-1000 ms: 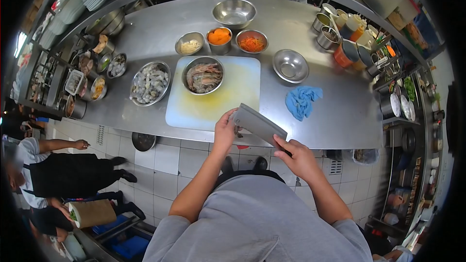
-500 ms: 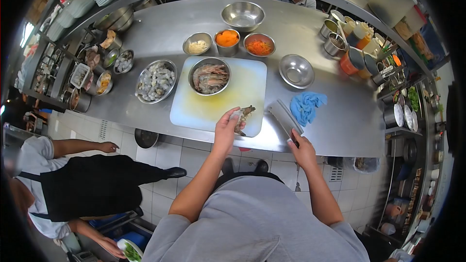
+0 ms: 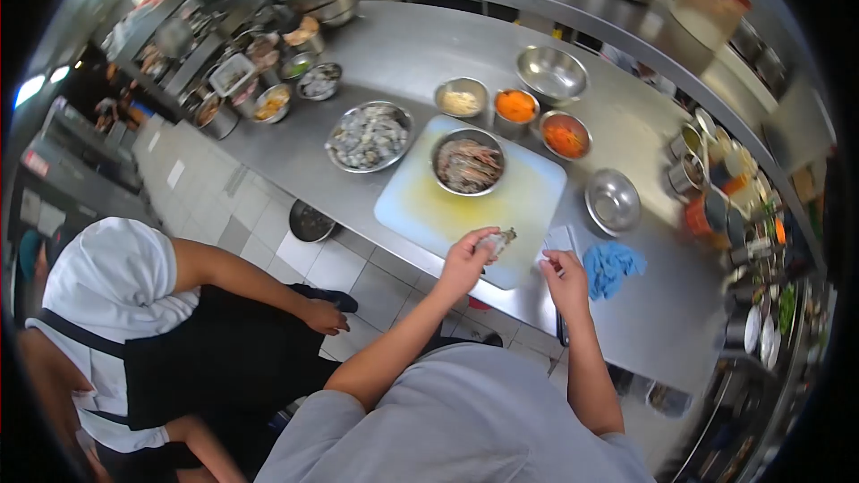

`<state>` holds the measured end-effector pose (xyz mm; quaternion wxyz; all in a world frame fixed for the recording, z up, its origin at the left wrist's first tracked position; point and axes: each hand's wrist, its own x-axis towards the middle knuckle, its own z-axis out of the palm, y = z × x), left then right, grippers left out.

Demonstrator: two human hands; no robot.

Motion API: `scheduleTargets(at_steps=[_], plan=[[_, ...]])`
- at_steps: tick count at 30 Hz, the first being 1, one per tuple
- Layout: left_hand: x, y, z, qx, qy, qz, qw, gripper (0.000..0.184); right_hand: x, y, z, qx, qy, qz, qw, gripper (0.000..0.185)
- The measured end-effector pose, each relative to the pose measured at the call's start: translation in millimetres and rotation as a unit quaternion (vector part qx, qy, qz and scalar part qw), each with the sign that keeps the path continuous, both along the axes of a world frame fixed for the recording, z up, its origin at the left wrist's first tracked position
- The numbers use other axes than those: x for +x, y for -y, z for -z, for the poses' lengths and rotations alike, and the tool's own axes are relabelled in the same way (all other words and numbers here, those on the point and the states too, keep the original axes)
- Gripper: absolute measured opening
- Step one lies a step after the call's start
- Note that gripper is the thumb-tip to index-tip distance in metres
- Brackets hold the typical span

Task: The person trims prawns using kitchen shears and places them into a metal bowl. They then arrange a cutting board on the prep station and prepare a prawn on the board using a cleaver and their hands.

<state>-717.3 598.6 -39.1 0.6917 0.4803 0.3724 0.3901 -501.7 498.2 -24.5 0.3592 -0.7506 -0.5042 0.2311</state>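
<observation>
My left hand (image 3: 468,261) is closed around a raw shrimp (image 3: 501,241), holding it over the front part of the cutting board (image 3: 528,206). To its right, my right hand (image 3: 565,279) has its fingers drawn together in a pinch above the cleaver (image 3: 560,240). Whether anything is between those fingertips I cannot make out. The cleaver's blade lies partly under this hand, and a dark handle shows beside the wrist at the table edge. On the board stands a metal bowl (image 3: 440,181) of whole shrimp. Left of the board is a bowl of peeled shrimp (image 3: 367,136).
A blue cloth (image 3: 613,268) and a metal bowl (image 3: 613,202) lie right of the board. Behind it stand bowls of chopped pale food (image 3: 461,100), orange pieces (image 3: 516,106) and orange shreds (image 3: 565,138). A co-worker in a black apron (image 3: 233,367) stands close on the left.
My right hand has let go of the cleaver's handle and moved up over the blade. My left hand still holds the shrimp. The view has turned, and the co-worker appears nearer.
</observation>
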Motion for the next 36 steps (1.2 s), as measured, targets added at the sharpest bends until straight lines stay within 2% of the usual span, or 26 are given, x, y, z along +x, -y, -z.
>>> scheduleTargets(at_steps=[2, 3, 5, 8, 12, 15, 20, 23, 27, 29, 36], plan=[[1.7, 2.6, -3.4, 0.050, -0.019, -0.009, 0.999, 0.029, -28.3, -33.4, -47.7, 0.056, -0.082, -0.088, 0.991, 0.031], [1.5, 3.5, -3.8, 0.058, -0.023, -0.034, 0.998, 0.029, -40.3, -46.5, -63.3, 0.074, -0.074, -0.120, 0.987, 0.030], [-3.5, 4.1, -5.0, 0.218, -0.093, -0.058, 0.970, 0.031, -53.8, -65.5, -71.6, 0.087, -0.056, -0.170, 0.980, 0.030], [-15.1, 8.9, -24.8, 0.204, -0.164, -0.074, 0.962, 0.031, -63.5, -82.7, -62.0, 0.100, -0.052, -0.227, 0.967, 0.029], [-22.1, 14.0, -28.9, 0.190, -0.166, -0.115, 0.961, 0.031, -71.2, -94.4, -59.6, 0.072, -0.041, -0.242, 0.967, 0.026], [-22.2, 15.7, -24.7, 0.227, -0.198, -0.142, 0.943, 0.029, -73.8, -97.8, -58.8, 0.066, -0.022, -0.239, 0.968, 0.024], [-30.6, 22.9, -30.6, 0.227, -0.239, -0.193, 0.924, 0.031, -84.3, -105.1, -56.0, 0.080, 0.046, -0.261, 0.961, 0.015], [-32.6, 27.3, -34.0, 0.245, -0.247, -0.222, 0.911, 0.031, -90.4, -109.8, -50.6, 0.149, 0.087, -0.275, 0.946, 0.013], [-36.3, 36.9, -39.1, 0.217, -0.249, -0.245, 0.911, 0.031, -98.6, -110.7, -54.6, 0.167, 0.102, -0.305, 0.932, 0.011], [-35.7, 40.8, -32.6, 0.227, -0.249, -0.259, 0.905, 0.032, -101.2, -110.1, -56.4, 0.131, 0.108, -0.313, 0.935, 0.011], [-32.2, 50.5, -20.6, 0.186, -0.226, -0.269, 0.918, 0.031, -99.8, -104.5, -56.6, 0.123, 0.137, -0.343, 0.921, 0.009]])
